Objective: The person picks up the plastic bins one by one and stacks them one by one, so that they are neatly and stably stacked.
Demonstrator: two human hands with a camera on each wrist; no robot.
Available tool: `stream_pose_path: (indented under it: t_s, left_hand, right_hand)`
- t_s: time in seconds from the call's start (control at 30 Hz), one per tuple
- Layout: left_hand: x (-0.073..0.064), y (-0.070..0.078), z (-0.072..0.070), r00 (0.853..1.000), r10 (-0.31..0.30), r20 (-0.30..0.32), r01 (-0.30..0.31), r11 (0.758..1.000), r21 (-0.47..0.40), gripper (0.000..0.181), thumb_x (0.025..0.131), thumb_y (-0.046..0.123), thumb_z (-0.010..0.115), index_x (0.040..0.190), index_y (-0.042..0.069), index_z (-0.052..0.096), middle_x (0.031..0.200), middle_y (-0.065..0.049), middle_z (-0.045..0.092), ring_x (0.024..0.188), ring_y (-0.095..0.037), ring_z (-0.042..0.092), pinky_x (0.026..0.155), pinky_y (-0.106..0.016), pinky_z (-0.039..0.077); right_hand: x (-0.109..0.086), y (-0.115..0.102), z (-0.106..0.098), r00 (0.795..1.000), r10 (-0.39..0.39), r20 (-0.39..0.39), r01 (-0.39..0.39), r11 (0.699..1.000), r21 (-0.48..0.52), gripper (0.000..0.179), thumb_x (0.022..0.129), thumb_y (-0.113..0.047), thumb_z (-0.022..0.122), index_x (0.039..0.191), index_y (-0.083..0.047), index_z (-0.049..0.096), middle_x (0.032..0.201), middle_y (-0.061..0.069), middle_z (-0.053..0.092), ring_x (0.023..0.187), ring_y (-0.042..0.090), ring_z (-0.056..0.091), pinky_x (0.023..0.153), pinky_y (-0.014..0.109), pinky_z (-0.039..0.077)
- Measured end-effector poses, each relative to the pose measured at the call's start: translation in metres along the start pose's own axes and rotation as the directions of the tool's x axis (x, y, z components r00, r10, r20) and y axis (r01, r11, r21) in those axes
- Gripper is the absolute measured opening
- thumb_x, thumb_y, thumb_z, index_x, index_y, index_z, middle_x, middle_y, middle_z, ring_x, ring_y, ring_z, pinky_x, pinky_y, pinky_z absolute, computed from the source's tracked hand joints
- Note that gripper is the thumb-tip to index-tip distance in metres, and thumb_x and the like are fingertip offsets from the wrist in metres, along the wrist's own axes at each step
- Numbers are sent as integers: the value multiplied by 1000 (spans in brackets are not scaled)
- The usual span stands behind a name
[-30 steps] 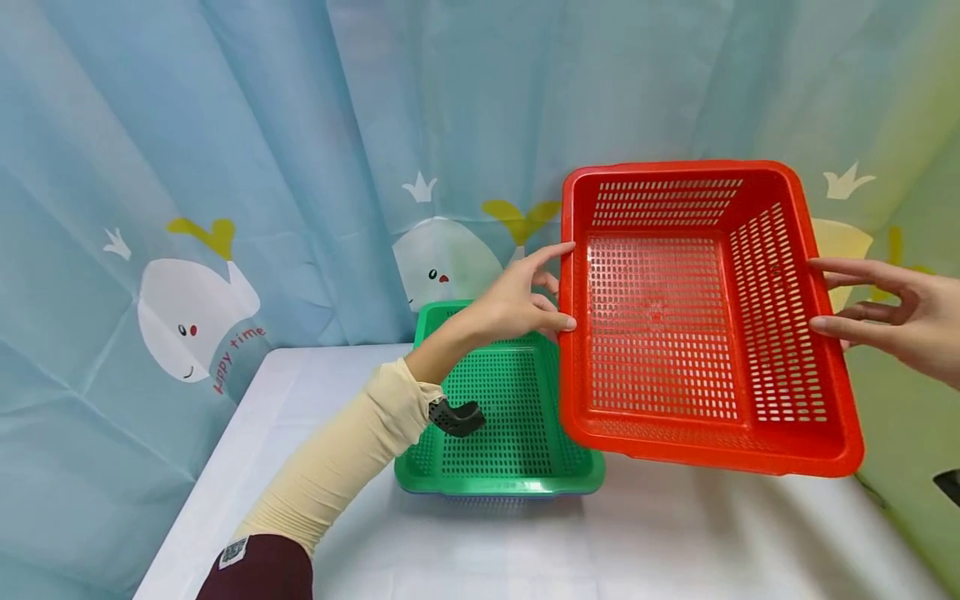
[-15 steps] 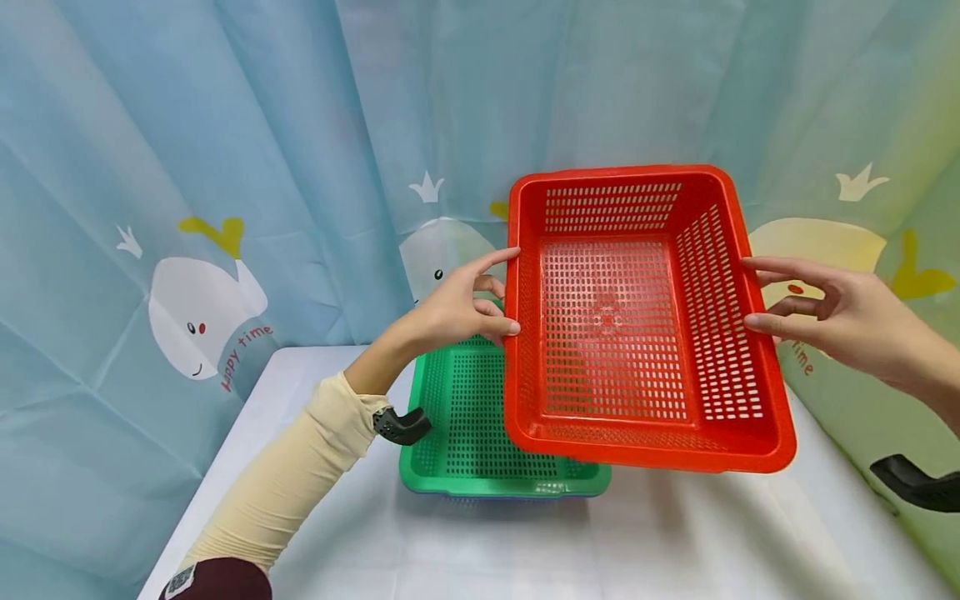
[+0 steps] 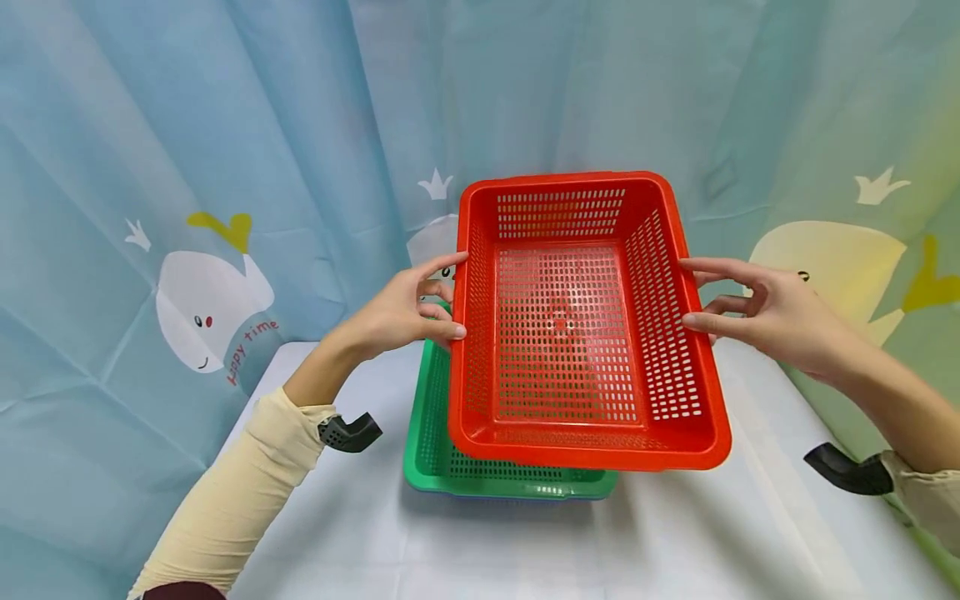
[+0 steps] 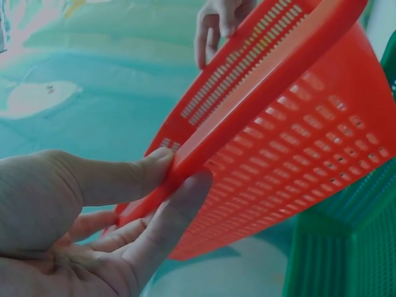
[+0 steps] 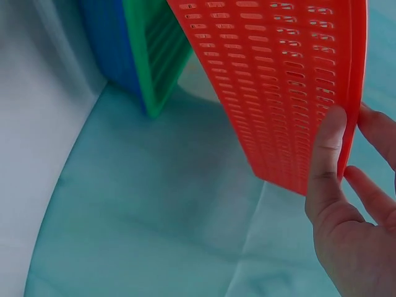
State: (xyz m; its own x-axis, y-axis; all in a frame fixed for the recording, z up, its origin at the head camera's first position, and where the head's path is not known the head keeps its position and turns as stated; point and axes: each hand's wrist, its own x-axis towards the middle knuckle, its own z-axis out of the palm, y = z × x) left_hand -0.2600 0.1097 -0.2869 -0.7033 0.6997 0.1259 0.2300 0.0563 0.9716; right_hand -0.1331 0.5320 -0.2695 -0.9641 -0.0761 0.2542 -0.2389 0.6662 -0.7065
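A red plastic basket [image 3: 562,325] with slotted walls is held up in the air, its open top tilted toward the head camera. My left hand [image 3: 397,312] pinches its left rim; the left wrist view shows the thumb [image 4: 133,176] on one side of the rim and fingers on the other. On the opposite rim, my right hand [image 3: 780,312] pinches with thumb and fingers, also visible in the right wrist view [image 5: 352,216]. Below and behind the red basket stands a green basket [image 3: 510,485], partly covered by it from the head view. Nothing shows inside the red basket.
The green basket sits in a blue basket [image 5: 111,49] on a table with a white cloth [image 3: 360,533]. A blue curtain [image 3: 300,125] with whale prints hangs close behind the table, and a greenish stretch closes off the right side.
Both hands have carried the red basket leftward, from the right of the green basket to over it. The grip on both rims stays the same.
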Motion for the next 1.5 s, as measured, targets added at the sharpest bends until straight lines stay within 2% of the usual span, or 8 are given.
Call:
stream_pose_path:
  t_s: [0.23,0.7,1.07,1.3,1.5]
  left_hand:
    - [-17,0,-14,999,-26,-20,27,999,19,93,89,-9,75,163,25,30,109,-19,48,82,-29,73,82,-52,62]
    - [-27,-12,-29,996,-93,-11,93,993,69,92,90,-5,75,163,23,26,115,-19,45,85,-34,74,83,-51,62]
    - [-26,-31,-37,989,-145,-5,145,987,75,92,91,-4,74,164,23,26,115,-18,45,83,-33,73,85,-50,61]
    - [-22,-44,-39,987,-158,5,158,987,36,92,90,-7,74,164,21,26,114,-18,46,83,-33,74,85,-53,61]
    - [-20,-55,-39,984,-177,8,176,984,37,92,89,-6,75,164,19,26,113,-18,46,81,-33,74,84,-53,61]
  right_hand:
    - [10,-8,16,999,-30,31,29,998,47,68,91,-6,79,151,-20,51,130,-4,60,87,15,74,72,26,61]
    - [21,-5,37,995,-20,103,8,993,120,65,93,-12,79,151,-18,51,132,3,55,84,22,71,75,32,61]
    - [29,12,56,983,-80,163,48,980,191,67,94,-10,77,153,-6,47,132,13,54,80,21,71,72,33,62]
    - [31,19,64,983,-40,178,4,980,198,67,93,-12,78,152,-4,47,131,17,54,80,20,72,73,34,63]
    - [31,25,70,979,-16,203,-30,975,222,68,93,-13,78,153,-4,46,133,19,54,79,21,72,75,36,63]
